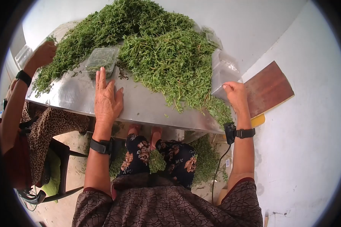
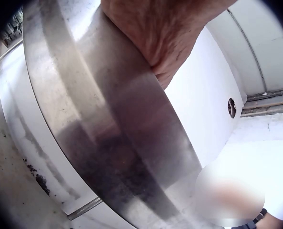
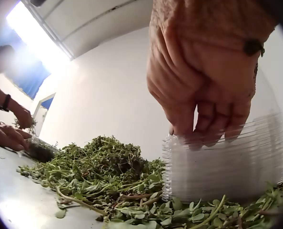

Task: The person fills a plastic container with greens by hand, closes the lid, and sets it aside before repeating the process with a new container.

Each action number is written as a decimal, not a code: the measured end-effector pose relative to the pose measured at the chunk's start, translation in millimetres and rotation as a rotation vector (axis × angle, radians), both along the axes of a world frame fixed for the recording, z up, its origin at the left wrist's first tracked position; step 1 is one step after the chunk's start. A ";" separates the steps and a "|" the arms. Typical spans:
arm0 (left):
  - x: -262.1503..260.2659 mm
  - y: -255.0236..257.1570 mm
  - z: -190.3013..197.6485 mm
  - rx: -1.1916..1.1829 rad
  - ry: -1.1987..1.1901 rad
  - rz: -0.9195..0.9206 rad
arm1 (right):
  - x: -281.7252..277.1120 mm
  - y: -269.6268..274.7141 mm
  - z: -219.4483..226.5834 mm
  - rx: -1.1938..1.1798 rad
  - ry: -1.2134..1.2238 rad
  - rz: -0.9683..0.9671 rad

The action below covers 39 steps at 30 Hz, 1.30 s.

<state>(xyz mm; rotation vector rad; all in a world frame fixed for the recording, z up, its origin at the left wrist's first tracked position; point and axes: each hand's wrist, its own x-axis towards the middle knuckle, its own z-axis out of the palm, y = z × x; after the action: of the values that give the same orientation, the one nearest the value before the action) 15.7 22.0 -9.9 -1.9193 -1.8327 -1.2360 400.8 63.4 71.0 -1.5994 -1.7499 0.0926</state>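
Observation:
My left hand (image 1: 106, 99) lies with straight fingers at the near side of a clear plastic box (image 1: 103, 56) with green sprigs inside. In the left wrist view only the heel of this hand (image 2: 160, 28) shows, over the metal table edge (image 2: 84, 86); its fingers are hidden. At the table's right end my right hand (image 1: 236, 96) pinches the rim of a stack of nested clear plastic boxes (image 1: 222, 72). The right wrist view has thumb and curled fingers at the top edges of that stack (image 3: 222, 171). Leafy green stems (image 3: 108, 176) lie around its base.
A large heap of greens (image 1: 170, 56) covers much of the metal table (image 1: 140, 96). At the left, another person's hand (image 1: 44, 55) reaches to the heap. A brown board (image 1: 269, 89) leans at the right beside the white wall. More greens (image 1: 206, 159) lie on the floor.

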 end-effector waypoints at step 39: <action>0.5 -2.0 3.9 -0.034 -0.017 0.006 | -1.1 0.0 14.2 0.186 -0.586 0.096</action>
<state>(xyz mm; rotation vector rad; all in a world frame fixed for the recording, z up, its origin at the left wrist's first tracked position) 16.2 20.0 -6.0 -1.9260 -1.8780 -1.2302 399.6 63.4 85.2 -1.4936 -2.1952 -0.5289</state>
